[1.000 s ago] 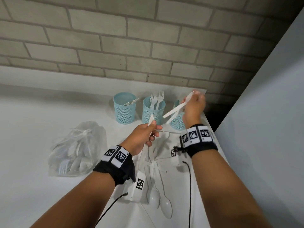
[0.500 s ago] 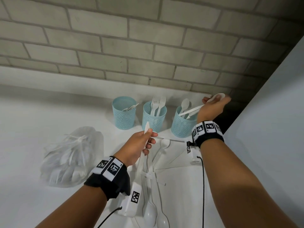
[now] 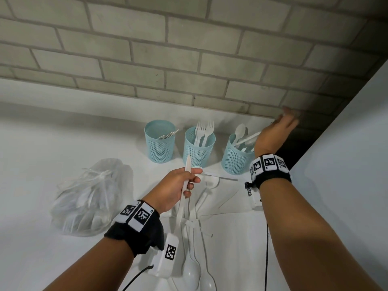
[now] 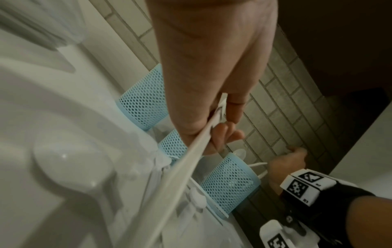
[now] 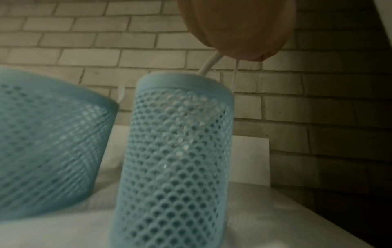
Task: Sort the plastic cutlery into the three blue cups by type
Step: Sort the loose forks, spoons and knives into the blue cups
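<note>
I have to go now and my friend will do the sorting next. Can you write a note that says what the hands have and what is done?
Left hand: pinching a white plastic knife, tip up, near the middle cup.
Right hand: above the right cup, fingers blurred; whether it grips the spoon handle sticking out of that cup is unclear.
Done: left cup has knives, middle cup has two forks, right cup has spoons.
Left: the held knife goes in the left cup. Loose spoons lie on the table between the arms. A clear bag of more cutlery waits on the left.
</note>
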The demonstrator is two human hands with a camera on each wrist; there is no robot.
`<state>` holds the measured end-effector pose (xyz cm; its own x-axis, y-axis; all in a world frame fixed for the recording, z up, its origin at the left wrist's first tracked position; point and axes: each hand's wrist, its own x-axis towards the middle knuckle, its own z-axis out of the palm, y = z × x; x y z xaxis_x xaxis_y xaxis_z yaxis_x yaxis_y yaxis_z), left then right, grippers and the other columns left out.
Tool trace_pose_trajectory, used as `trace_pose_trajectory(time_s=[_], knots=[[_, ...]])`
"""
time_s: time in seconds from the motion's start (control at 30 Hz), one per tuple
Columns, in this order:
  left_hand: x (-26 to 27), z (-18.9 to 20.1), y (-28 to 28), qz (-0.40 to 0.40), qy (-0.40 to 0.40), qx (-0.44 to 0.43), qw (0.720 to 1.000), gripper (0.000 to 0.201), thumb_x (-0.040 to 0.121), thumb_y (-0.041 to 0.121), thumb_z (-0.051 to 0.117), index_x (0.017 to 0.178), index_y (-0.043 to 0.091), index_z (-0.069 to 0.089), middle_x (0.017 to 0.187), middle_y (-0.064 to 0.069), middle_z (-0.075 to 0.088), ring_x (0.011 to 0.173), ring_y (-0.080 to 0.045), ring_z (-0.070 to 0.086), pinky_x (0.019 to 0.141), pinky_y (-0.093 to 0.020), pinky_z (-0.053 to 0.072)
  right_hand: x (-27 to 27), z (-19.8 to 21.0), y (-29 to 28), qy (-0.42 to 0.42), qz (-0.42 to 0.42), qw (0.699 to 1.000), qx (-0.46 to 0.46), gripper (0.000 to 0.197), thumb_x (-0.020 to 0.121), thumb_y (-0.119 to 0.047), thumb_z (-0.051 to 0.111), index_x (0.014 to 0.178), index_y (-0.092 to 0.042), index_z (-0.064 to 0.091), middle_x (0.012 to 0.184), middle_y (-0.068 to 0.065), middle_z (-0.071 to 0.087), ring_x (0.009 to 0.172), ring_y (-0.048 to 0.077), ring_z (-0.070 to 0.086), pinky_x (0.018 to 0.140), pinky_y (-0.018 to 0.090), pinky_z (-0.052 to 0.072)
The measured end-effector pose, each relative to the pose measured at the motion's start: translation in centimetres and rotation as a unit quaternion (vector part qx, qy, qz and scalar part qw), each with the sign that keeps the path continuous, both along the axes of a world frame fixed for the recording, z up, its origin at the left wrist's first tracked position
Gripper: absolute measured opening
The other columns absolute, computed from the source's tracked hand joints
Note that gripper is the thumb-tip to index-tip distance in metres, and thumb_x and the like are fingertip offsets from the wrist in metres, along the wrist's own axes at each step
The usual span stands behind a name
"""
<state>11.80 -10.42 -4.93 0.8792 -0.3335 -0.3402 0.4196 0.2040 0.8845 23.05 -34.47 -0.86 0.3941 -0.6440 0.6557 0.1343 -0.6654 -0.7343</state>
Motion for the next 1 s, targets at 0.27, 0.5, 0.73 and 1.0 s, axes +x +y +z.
trace_pose_trajectory(time_s=[0.27, 0.5, 0.73, 1.0], knots=[[-0.2, 0.3, 0.3, -0.008, 0.01, -0.068, 0.998, 0.042, 0.087, -0.012, 0.026, 0.108, 0.005, 0.058, 0.08, -0.005, 0.057, 0.062, -0.011, 0.044, 0.055, -0.021, 0.035, 0.2, -2.7, 2.1, 0.076, 0.013, 0.989, -0.123, 0.021, 0.086, -0.002, 0.049, 0.102, 0.0, 0.063, 0.108, 0.024, 0.058, 0.099, 0.037, 0.059, 0.086, 0.041, 0.046], [-0.2, 0.5, 1.3, -0.014, -0.003, -0.156, 0.988, 0.032, 0.097, -0.003, 0.036, 0.128, -0.001, 0.043, 0.107, -0.015, 0.065, 0.079, -0.013, 0.07, 0.074, -0.02, 0.055, -2.4, 2.4, 7.5, 0.018, 0.251, 0.967, -0.044, 0.015, 0.086, -0.006, 0.052, 0.098, -0.008, 0.061, 0.091, 0.005, 0.061, 0.079, 0.016, 0.057, 0.071, 0.022, 0.042], [-0.5, 0.6, 1.9, -0.03, -0.031, -0.111, 0.993, 0.026, 0.095, 0.002, 0.045, 0.119, 0.001, 0.054, 0.095, -0.007, 0.073, 0.085, -0.012, 0.071, 0.077, -0.018, 0.056, -6.3, 2.8, 11.1, 0.461, 0.587, 0.663, -0.048, 0.024, 0.086, -0.022, 0.065, 0.109, -0.015, 0.064, 0.099, -0.002, 0.067, 0.084, 0.002, 0.062, 0.076, 0.013, 0.047], [-0.9, 1.0, 2.4, 0.009, -0.047, -0.096, 0.994, 0.019, 0.095, 0.008, 0.046, 0.11, 0.007, 0.059, 0.087, -0.003, 0.075, 0.075, -0.006, 0.068, 0.068, -0.014, 0.053, -6.8, 1.0, 12.8, 0.374, 0.626, 0.678, 0.093, 0.013, 0.087, 0.0, 0.06, 0.091, -0.012, 0.063, 0.072, -0.005, 0.073, 0.071, 0.006, 0.07, 0.065, 0.018, 0.055]])
